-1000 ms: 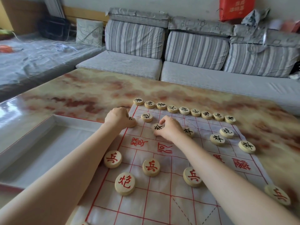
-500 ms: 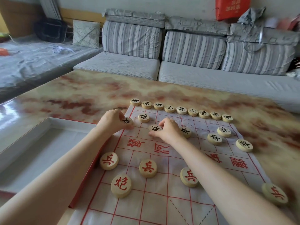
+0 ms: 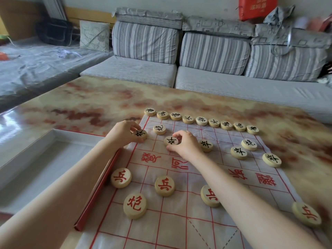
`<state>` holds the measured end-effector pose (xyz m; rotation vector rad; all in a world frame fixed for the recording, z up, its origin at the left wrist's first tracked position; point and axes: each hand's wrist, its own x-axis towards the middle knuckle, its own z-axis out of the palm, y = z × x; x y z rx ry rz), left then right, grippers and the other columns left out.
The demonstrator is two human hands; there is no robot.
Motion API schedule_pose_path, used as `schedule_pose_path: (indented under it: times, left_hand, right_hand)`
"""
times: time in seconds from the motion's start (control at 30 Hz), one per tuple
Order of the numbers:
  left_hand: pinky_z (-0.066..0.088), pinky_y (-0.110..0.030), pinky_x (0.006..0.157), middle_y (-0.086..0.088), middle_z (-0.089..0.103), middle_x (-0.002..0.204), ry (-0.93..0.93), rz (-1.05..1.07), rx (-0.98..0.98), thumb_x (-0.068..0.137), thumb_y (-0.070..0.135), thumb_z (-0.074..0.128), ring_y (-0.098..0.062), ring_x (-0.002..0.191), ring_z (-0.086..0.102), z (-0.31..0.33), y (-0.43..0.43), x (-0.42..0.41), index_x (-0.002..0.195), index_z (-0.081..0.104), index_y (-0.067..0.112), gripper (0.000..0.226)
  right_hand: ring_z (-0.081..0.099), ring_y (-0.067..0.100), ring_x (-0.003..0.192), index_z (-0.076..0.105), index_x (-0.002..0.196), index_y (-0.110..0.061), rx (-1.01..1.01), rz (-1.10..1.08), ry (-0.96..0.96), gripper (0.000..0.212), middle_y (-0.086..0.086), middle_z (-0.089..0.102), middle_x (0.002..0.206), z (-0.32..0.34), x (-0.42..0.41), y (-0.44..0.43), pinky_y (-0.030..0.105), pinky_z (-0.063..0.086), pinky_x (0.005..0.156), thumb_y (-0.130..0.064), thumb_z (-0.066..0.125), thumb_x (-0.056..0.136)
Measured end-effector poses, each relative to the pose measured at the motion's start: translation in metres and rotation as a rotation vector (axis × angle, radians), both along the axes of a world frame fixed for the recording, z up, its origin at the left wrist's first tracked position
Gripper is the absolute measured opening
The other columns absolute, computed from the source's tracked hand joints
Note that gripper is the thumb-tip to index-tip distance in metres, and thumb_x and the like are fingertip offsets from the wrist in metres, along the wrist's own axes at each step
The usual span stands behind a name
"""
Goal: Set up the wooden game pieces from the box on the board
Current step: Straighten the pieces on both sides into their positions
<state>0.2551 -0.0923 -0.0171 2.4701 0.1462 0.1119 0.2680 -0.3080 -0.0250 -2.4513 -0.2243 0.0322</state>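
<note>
Head view: closest to the person, the cloth board [image 3: 179, 221] has 5 red pieces [image 3: 135, 205] lying flat on it. The white box [image 3: 36, 159] sits just left of the board. A bit farther out, the left hand [image 3: 124, 134] pinches a black piece [image 3: 140, 134] with thumb and fingers, right at the board's left edge line. The right hand [image 3: 185, 144] pinches a second black piece [image 3: 171, 141] 2 lines to the right. Both are round, so there is no long side to turn. 3 more black pieces [image 3: 238, 152] lie off to the right. I think each held piece only needs a small slide onto its crossing. The left hand is nearer the edge spot. Farthest away, a row of 9 black pieces [image 3: 201, 121] lines the board's far edge.
</note>
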Motion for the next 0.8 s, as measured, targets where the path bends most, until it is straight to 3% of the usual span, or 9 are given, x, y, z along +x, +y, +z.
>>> schedule_pose_path:
  times: [0.8]
  left_hand:
    - [0.042, -0.028, 0.083, -0.005, 0.066, 0.110, 0.005, -0.025, 0.062, 0.064, 0.025, 0.081, -0.020, 0.098, 0.059, -0.0025, 0.0022, 0.0010, 0.114, 0.062, 0.013, 0.055]
  right_hand:
    - [0.049, 0.020, 0.116, 0.055, 0.117, -0.020, -0.041, -0.008, -0.010, 0.053, 0.002, 0.050, 0.124, 0.0022, -0.0052, -0.0013, 0.032, 0.044, 0.087, -0.036, 0.076, 0.071]
